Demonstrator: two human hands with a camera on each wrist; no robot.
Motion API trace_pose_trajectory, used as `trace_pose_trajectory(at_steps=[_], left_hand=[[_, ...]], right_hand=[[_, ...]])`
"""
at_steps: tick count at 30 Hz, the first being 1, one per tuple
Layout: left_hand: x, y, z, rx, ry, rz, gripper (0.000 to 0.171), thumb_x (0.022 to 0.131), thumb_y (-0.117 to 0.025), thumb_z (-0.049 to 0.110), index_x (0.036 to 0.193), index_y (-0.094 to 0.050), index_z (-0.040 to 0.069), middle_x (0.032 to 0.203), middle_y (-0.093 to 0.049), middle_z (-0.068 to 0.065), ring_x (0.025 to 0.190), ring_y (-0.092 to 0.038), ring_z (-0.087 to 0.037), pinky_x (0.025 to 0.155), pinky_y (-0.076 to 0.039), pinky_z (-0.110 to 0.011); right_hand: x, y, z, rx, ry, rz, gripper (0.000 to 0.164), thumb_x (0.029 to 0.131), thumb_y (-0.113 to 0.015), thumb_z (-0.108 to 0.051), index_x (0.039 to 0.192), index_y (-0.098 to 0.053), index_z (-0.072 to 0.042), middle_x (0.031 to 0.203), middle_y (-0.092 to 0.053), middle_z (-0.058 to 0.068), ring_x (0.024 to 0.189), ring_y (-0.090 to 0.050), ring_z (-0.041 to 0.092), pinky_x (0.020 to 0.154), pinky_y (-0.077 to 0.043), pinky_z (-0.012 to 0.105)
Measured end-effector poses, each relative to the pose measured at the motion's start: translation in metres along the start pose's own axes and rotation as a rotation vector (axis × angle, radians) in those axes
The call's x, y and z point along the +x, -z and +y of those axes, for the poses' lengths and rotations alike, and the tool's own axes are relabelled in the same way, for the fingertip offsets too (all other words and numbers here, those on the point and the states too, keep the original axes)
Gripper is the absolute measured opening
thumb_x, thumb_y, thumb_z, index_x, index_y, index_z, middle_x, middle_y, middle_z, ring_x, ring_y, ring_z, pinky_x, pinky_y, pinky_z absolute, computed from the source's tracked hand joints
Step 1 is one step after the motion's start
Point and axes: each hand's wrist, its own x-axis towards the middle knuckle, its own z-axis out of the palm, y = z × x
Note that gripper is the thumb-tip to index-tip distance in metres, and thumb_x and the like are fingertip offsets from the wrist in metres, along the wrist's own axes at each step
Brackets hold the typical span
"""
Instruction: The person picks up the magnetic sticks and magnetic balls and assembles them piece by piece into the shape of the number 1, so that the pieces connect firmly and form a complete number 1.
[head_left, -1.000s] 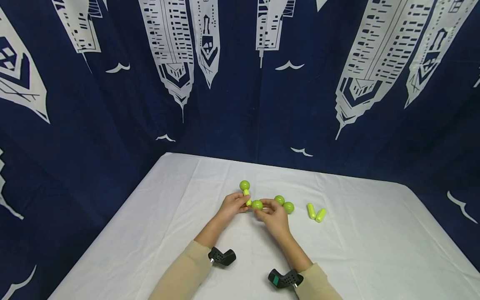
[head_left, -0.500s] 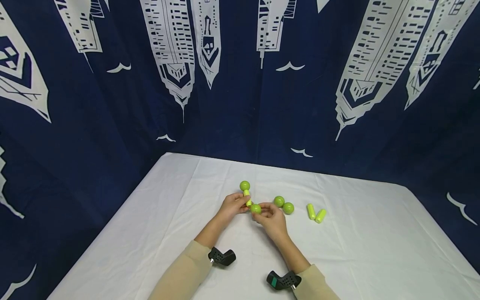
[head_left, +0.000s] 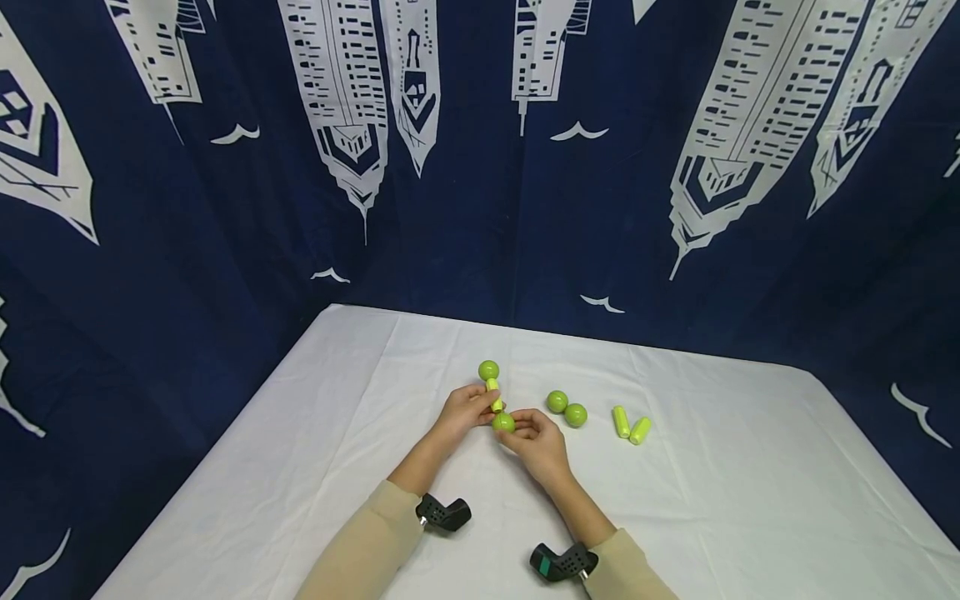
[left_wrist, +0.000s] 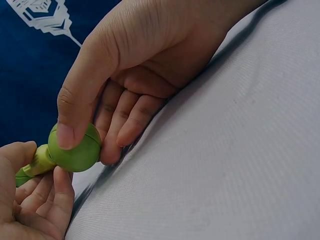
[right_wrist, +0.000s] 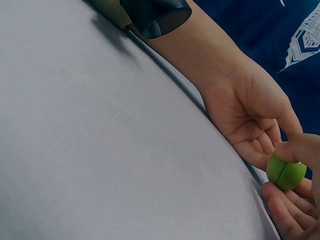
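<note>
In the head view my left hand [head_left: 460, 409] pinches a short yellow-green rod [head_left: 495, 402] between thumb and fingers. A glossy green ball [head_left: 488, 369] sits on the rod's far end. My right hand [head_left: 542, 443] holds a second green ball [head_left: 503, 422] at the rod's near end. In the left wrist view this green ball [left_wrist: 79, 152] meets the end of the yellow-green rod [left_wrist: 39, 162], the right thumb pressed on it. The right wrist view shows a seam line around the green ball [right_wrist: 285, 172]; the rod is hidden there.
Two more green balls [head_left: 566, 408] lie side by side to the right of the hands. Farther right, two yellow-green rods [head_left: 630, 426] form a V on the white tablecloth [head_left: 720, 467]. A dark blue printed curtain [head_left: 480, 208] hangs behind the table.
My right hand has moved left and slightly nearer, bringing its green ball to the near end of the rod. The left hand, rod and far ball have stayed nearly still.
</note>
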Motion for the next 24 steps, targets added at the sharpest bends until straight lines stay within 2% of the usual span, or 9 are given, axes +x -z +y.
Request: trace_pose_trajectory(at_steps=[16, 20, 24], left_hand=[[-0.001, 0.001, -0.001, 0.017, -0.014, -0.013, 0.024, 0.097, -0.061, 0.015, 0.102, -0.061, -0.009, 0.096, -0.070, -0.012, 0.083, -0.066, -0.010, 0.075, -0.057, -0.022], [-0.010, 0.000, 0.013, 0.020, -0.024, -0.044, 0.025, 0.097, -0.060, 0.011, 0.105, -0.060, -0.012, 0.095, -0.069, -0.012, 0.085, -0.065, -0.011, 0.079, -0.058, -0.025], [-0.019, -0.001, 0.025, 0.019, -0.024, -0.057, 0.023, 0.097, -0.058, 0.008, 0.106, -0.059, -0.014, 0.093, -0.068, -0.008, 0.086, -0.065, -0.011, 0.080, -0.057, -0.026]], right_hand=[[0.000, -0.001, 0.003, 0.030, 0.011, 0.004, 0.031, 0.081, -0.080, -0.009, 0.103, -0.063, 0.006, 0.088, -0.065, 0.009, 0.076, -0.063, 0.013, 0.063, -0.052, 0.016], [-0.001, 0.000, 0.002, 0.043, 0.022, -0.004, 0.033, 0.082, -0.079, -0.010, 0.104, -0.062, 0.007, 0.089, -0.065, 0.008, 0.076, -0.063, 0.012, 0.063, -0.052, 0.016], [-0.009, 0.003, -0.016, 0.043, 0.022, -0.020, 0.031, 0.083, -0.077, -0.007, 0.104, -0.061, 0.010, 0.090, -0.065, 0.010, 0.076, -0.063, 0.012, 0.063, -0.052, 0.016]])
